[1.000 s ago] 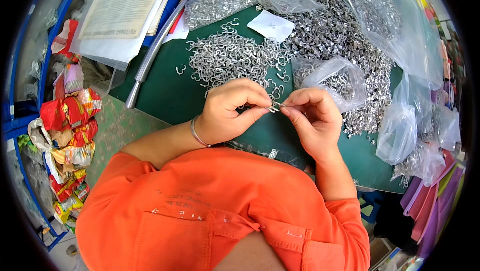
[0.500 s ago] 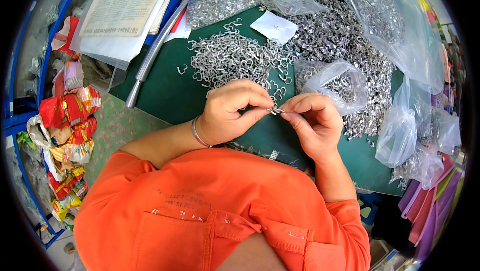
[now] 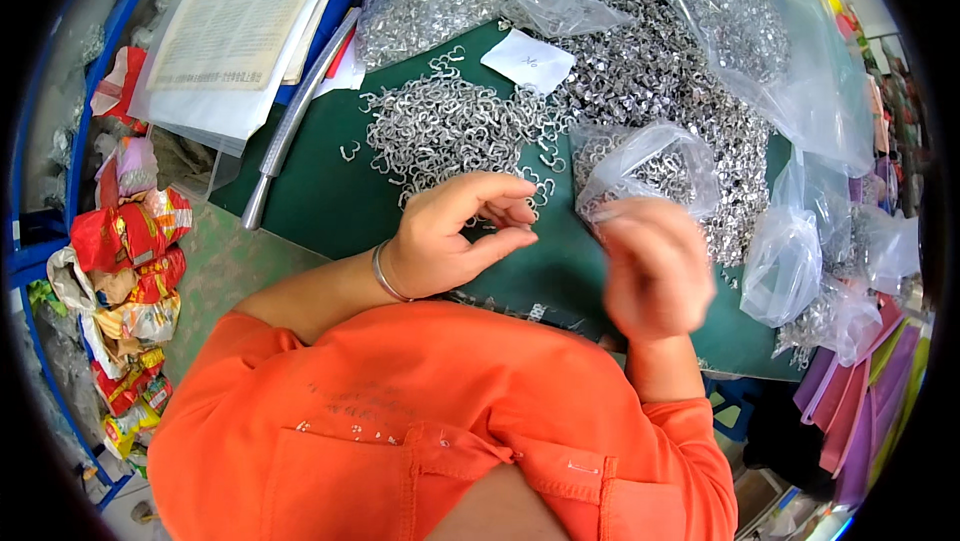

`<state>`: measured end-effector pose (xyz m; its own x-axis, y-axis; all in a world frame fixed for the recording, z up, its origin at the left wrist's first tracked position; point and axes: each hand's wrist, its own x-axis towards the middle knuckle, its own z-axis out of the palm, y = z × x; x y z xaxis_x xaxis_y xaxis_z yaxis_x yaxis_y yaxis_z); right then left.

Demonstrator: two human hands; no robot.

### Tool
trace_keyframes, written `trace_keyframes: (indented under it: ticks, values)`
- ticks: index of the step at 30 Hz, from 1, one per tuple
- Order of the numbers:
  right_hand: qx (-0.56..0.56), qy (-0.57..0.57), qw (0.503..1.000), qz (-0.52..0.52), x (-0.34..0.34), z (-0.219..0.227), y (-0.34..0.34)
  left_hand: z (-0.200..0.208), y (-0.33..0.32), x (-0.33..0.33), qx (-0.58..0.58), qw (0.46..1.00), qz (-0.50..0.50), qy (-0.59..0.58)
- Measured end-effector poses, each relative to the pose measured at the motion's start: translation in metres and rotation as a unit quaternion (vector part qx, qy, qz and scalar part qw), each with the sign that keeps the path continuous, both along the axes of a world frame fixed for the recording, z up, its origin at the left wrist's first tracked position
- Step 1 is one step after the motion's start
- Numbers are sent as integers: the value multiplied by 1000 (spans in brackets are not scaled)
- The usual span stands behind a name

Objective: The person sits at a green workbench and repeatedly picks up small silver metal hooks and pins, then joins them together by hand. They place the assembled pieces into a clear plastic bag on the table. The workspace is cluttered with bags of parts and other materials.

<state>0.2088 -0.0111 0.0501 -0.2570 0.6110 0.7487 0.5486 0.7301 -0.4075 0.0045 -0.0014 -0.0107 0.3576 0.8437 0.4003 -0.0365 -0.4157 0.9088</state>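
Observation:
My left hand hovers at the near edge of a heap of small silver open rings. Its thumb and curled fingers are apart, with nothing visible between them; a silver bangle circles the wrist. Motion blurs my right hand, just on the near side of an open clear plastic bag with silver pieces inside. Whether that hand holds anything cannot be made out. Beyond the bag spreads a larger heap of small, darker shiny metal pieces.
A long silver-handled tool lies by stacked papers at the far left. A white paper slip sits between the heaps. More filled plastic bags stand at the back and right. Colourful wrappers hang left of the green table.
My hands have come apart. The right one has moved right and is blurred; the left has opened its thumb and finger. The small metal piece pinched between them no longer shows there.

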Motion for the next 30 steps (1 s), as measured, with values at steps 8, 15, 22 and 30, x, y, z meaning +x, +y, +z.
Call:
trace_keyframes:
  ticks: [8,15,22,30]
  values:
    - [0,-81,979,-187,19,11,7,-4,0,-4,14,997,60,-54]
    - [-186,-189,964,-25,-20,-34,8,-5,2,0,32,991,117,-63]
    - [-244,-78,967,-2,-21,-32,5,6,5,1,47,995,89,10]
    - [-288,137,942,101,-20,-44,-1,1,9,-1,79,995,58,28]
